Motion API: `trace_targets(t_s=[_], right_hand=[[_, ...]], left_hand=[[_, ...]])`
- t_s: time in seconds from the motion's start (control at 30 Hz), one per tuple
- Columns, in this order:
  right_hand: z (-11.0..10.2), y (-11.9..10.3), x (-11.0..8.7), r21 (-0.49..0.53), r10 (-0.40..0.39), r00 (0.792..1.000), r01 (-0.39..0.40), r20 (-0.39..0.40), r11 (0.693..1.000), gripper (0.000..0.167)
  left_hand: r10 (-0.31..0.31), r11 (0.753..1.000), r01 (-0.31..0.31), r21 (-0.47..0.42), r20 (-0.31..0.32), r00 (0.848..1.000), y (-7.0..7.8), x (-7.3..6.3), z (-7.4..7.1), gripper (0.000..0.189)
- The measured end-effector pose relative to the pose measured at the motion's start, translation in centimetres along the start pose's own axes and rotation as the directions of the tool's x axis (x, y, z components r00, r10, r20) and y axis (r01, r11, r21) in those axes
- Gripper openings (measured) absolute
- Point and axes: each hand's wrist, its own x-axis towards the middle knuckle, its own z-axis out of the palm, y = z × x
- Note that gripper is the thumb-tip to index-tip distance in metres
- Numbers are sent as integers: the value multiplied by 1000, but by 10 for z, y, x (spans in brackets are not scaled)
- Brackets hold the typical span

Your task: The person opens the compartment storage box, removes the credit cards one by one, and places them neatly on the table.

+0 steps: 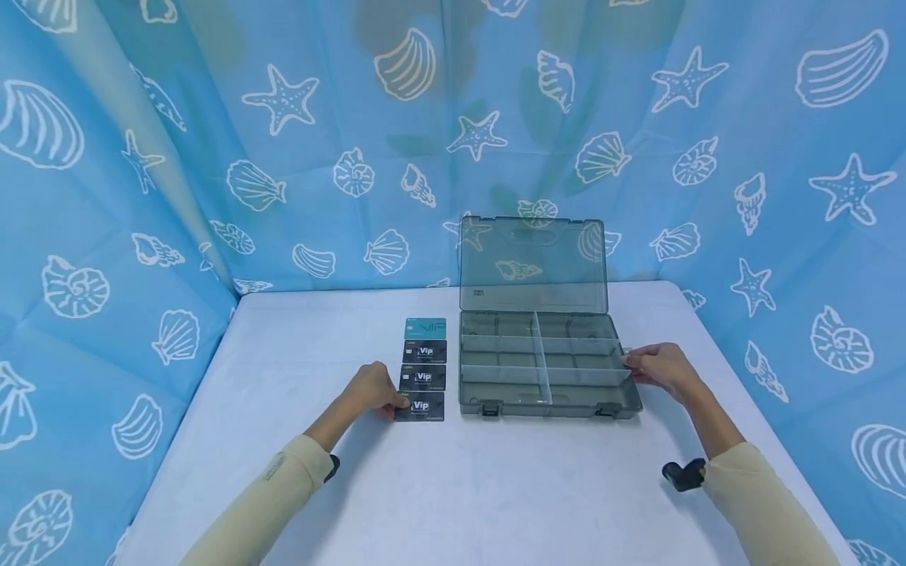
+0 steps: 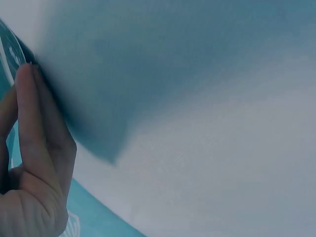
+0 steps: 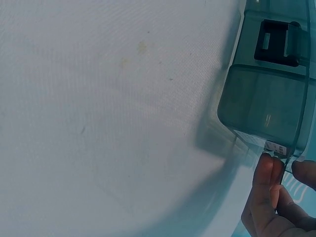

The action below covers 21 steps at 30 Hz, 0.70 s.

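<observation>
My left hand (image 1: 370, 389) pinches the left edge of the nearest black Vip card (image 1: 428, 408), its thumb on top. That card is the front one in a column. Behind it lie a black Vip card (image 1: 432, 381), another black Vip card (image 1: 433, 357) and a teal VIP card (image 1: 418, 324). My right hand (image 1: 661, 368) grips the right side wall of a smoky clear compartment box (image 1: 548, 411), beside a small white label (image 3: 274, 147). The box's lid (image 1: 534, 275) stands upright at the back, and its compartments hold nothing visible.
The white table (image 1: 467, 487) carries the cards just left of the box. Patterned blue curtains (image 1: 340, 220) hang behind and along both sides. Dark latches (image 1: 491, 408) stick out at the box's front. Black wrist devices (image 1: 684, 475) sit at the sleeves.
</observation>
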Motion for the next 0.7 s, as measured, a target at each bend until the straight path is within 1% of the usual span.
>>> trace_targets(t_s=[0.17,0.23,0.3,0.47,0.57,0.63,0.7], right_hand=[[1,1,-1,2,-4,1000,4,-1,1000,52],[1,1,-2,5,0,1000,0,4,1000,52],[1,1,-3,6,3,1000,-3,6,1000,52],[0,1,-3,9,5,1000,-5,4,1000,52],[-1,1,-4,-5,-3,1000,3,11,1000,51],[-2,-1,-5,-32,-7,1000,8,25,999,51],[-2,-5,-7,-92,-5,999,8,33,996,60]], left_hand=[[-47,999,47,-5,32,998,2,4,0,28],[-72,997,73,-13,40,997,3,5,0,30],[-84,996,85,-20,45,995,3,5,1,33],[-73,997,73,-24,28,997,3,7,2,43],[-70,997,71,-35,29,997,1,8,2,42],[-50,998,51,-30,34,998,0,8,1,38],[-10,999,11,-39,19,1000,0,7,-2,36]])
